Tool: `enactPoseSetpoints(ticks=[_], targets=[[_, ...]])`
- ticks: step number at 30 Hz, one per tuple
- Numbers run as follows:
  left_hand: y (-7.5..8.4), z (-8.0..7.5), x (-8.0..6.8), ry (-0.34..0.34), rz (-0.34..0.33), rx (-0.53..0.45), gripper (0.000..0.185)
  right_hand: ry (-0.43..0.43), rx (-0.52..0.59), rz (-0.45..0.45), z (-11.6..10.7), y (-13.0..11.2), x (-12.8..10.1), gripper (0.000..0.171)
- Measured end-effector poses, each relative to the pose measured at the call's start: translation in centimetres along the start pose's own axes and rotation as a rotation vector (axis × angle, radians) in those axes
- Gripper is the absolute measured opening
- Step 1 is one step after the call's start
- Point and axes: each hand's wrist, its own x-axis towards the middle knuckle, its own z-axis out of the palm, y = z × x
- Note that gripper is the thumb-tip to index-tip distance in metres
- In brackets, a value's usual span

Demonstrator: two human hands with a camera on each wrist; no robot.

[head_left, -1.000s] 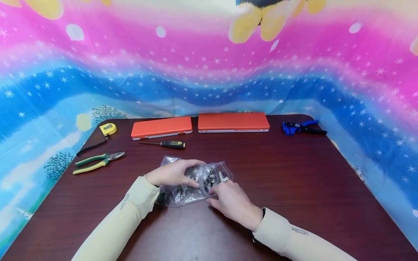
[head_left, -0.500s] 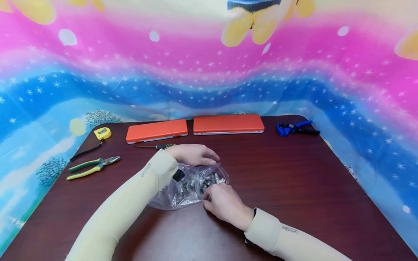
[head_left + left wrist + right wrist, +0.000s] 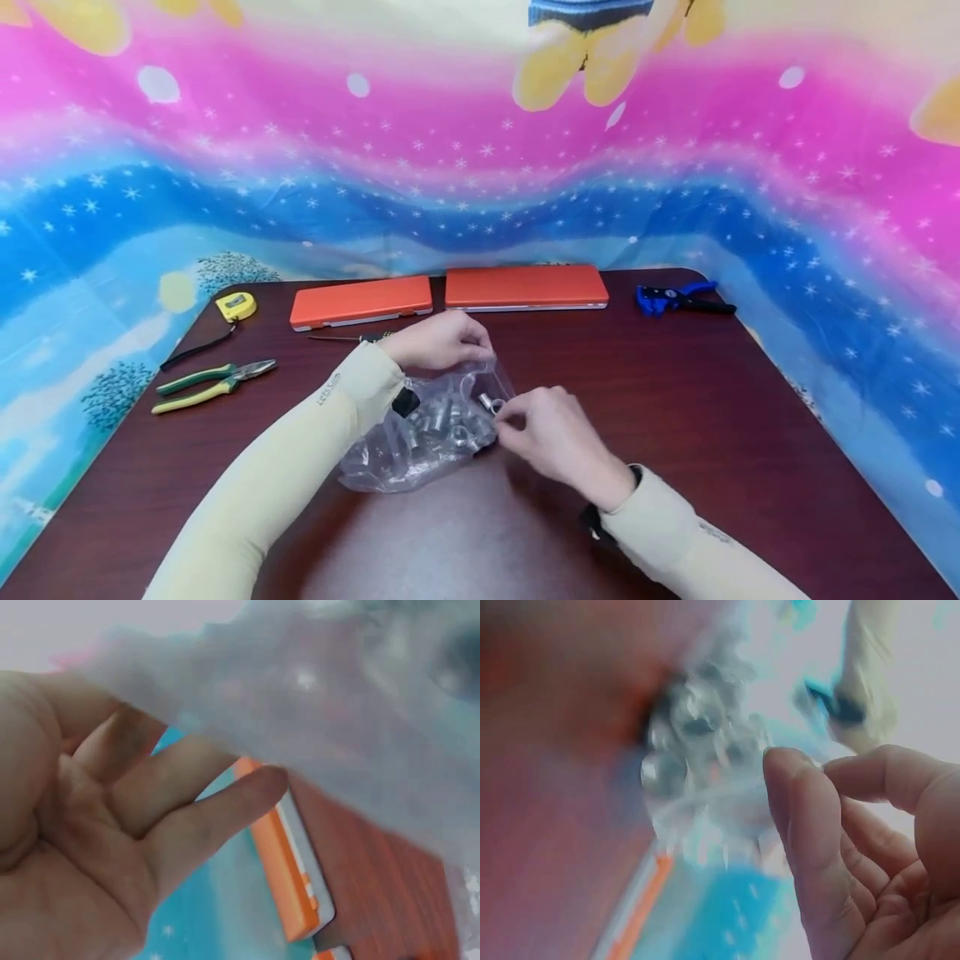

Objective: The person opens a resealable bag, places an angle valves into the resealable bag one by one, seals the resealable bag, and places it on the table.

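Observation:
A clear plastic bag [image 3: 390,467] lies on the table with several silver, tube-like metal pieces [image 3: 438,417] inside. My left hand [image 3: 442,340] pinches the bag's far upper edge and holds it raised; in the left wrist view the film hangs from between thumb and forefinger of that hand [image 3: 97,795]. On the near right side, my right hand [image 3: 551,429] pinches the rim of the bag's mouth between thumb and forefinger. One metal piece [image 3: 486,402] shows in the mouth, close to those fingertips. The right wrist view is blurred around the metal pieces [image 3: 697,727].
Two orange cases [image 3: 360,302] stand along the back edge. A screwdriver [image 3: 337,338] lies partly hidden behind my left hand. Pliers [image 3: 217,385] and a yellow tape measure [image 3: 236,307] lie at left, and a blue-and-black hand tool [image 3: 678,297] at back right.
My left hand has moved from on top of the bag to its far edge and lifted it. My right hand has come out of the mouth, slightly rightward. The bag's mouth has tipped up.

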Motion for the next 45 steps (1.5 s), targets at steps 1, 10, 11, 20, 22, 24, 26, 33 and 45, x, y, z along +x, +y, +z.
enactPoseSetpoints(ticks=[1,10,11,20,22,24,26,33,45], targets=[[-0.1,-0.3,-0.3,0.050,-0.018,-0.024,0.015,0.016,0.017,0.022,-0.7,0.2,0.0,0.006],[2.6,-3.0,-4.0,0.601,-0.079,-0.442,0.018,0.175,0.171,0.119,-7.3,0.7,0.3,0.004],[3.1,-3.1,-4.3,0.665,-0.056,-0.459,0.019,0.214,0.149,0.086,-8.0,0.6,0.4,0.004],[5.7,-1.3,-5.3,0.905,0.045,-0.604,0.023,0.447,0.042,0.025,-11.0,1.4,1.2,0.005],[5.3,-0.8,-5.2,0.908,0.036,-0.607,0.023,0.428,0.125,0.074,-10.7,2.1,1.6,0.008],[5.0,-0.4,-5.1,0.914,0.026,-0.608,0.025,0.414,0.231,0.100,-10.2,2.8,2.0,0.014],[4.8,-0.3,-5.2,0.923,0.020,-0.606,0.026,0.405,0.330,0.118,-9.9,3.3,2.5,0.022],[4.6,-0.2,-5.6,0.890,0.027,-0.683,0.031,0.320,0.532,0.178,-9.1,4.5,3.9,0.031],[4.3,-0.6,-5.8,0.904,-0.082,-0.588,0.028,0.391,0.505,0.149,-7.4,4.8,5.5,0.033]])
